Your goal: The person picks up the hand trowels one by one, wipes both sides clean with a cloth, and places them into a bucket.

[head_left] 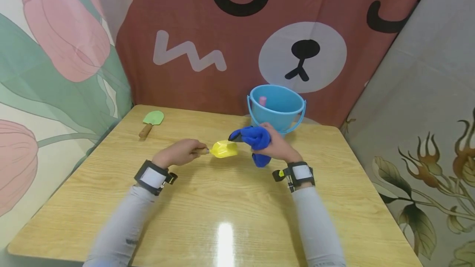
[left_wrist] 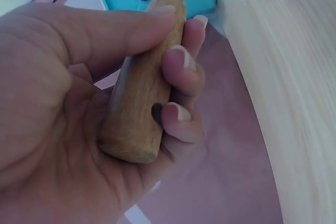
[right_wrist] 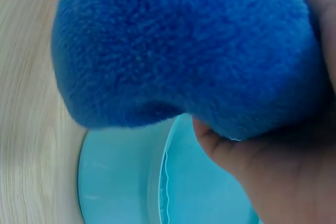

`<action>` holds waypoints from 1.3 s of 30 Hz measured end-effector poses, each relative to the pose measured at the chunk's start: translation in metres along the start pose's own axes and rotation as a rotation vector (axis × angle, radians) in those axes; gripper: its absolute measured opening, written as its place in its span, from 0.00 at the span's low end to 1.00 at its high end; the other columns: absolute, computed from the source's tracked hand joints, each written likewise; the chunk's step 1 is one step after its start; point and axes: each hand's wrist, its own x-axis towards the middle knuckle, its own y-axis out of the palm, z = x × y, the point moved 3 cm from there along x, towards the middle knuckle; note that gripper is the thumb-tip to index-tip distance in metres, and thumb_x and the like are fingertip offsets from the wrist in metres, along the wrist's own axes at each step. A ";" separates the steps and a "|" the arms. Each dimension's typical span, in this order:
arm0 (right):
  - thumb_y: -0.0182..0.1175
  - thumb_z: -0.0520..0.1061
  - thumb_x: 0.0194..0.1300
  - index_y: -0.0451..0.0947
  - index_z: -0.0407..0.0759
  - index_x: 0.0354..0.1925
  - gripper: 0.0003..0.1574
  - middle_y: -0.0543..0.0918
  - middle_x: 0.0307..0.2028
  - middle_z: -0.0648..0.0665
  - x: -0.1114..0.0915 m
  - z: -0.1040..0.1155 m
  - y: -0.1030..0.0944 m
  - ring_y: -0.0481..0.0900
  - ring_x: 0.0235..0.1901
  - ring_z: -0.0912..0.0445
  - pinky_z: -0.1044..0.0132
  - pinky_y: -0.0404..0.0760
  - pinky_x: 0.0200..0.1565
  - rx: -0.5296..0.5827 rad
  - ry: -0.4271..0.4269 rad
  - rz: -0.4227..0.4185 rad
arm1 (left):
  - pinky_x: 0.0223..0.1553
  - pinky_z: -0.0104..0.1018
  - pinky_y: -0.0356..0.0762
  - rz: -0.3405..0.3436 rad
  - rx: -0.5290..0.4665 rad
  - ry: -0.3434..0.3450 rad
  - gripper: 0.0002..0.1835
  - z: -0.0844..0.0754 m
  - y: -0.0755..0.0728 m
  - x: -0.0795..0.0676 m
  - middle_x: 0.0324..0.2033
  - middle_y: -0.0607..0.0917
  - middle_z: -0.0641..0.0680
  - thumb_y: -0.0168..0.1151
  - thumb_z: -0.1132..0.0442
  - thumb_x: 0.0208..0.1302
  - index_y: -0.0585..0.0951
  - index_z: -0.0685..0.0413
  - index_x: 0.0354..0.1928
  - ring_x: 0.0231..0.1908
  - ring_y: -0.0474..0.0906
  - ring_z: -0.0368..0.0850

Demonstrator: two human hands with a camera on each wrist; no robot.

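Observation:
My left hand [head_left: 180,152] grips the wooden handle [left_wrist: 139,87] of a small yellow shovel [head_left: 224,149], thumb along one side and fingers curled round the other. Its scoop points right, toward the cloth. In my right hand [head_left: 278,145] is a bunched fuzzy blue cloth [head_left: 256,137] with a dark edging strip; one end hangs below the fingers. The right wrist view shows the plush cloth [right_wrist: 184,45] up close, with the thumb pressed against its underside. Just behind the right hand stands a light blue bucket [head_left: 272,115].
Inside the bucket a pink piece [head_left: 262,101] shows near the rim, and its handle hangs down in front. A green shovel [head_left: 154,118] with a wooden handle lies at the table's back left. Printed curtains [head_left: 185,85] surround the wooden table [head_left: 178,213].

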 end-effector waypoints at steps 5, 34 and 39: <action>0.77 0.35 0.49 0.68 0.39 0.70 0.51 0.77 0.65 0.38 0.011 0.004 0.008 0.72 0.65 0.43 0.39 0.66 0.67 0.022 -0.085 -0.006 | 0.47 0.46 0.81 0.031 0.026 0.078 0.11 -0.014 0.003 0.025 0.40 0.87 0.56 0.57 0.74 0.71 0.84 0.62 0.51 0.38 0.80 0.44; 0.74 0.48 0.61 0.71 0.44 0.61 0.35 0.75 0.54 0.42 0.026 0.006 0.045 0.73 0.53 0.49 0.47 0.74 0.57 -0.102 -0.116 -0.160 | 0.38 0.41 0.75 -0.038 0.055 0.045 0.11 -0.038 -0.004 0.053 0.32 0.85 0.52 0.57 0.76 0.68 0.86 0.59 0.44 0.29 0.74 0.44; 0.72 0.54 0.60 0.65 0.42 0.67 0.44 0.70 0.58 0.40 0.023 0.005 0.053 0.68 0.58 0.47 0.46 0.72 0.60 -0.222 -0.016 -0.065 | 0.34 0.39 0.72 -0.052 0.072 0.050 0.10 -0.038 -0.006 0.053 0.27 0.81 0.51 0.57 0.78 0.66 0.85 0.58 0.39 0.27 0.72 0.43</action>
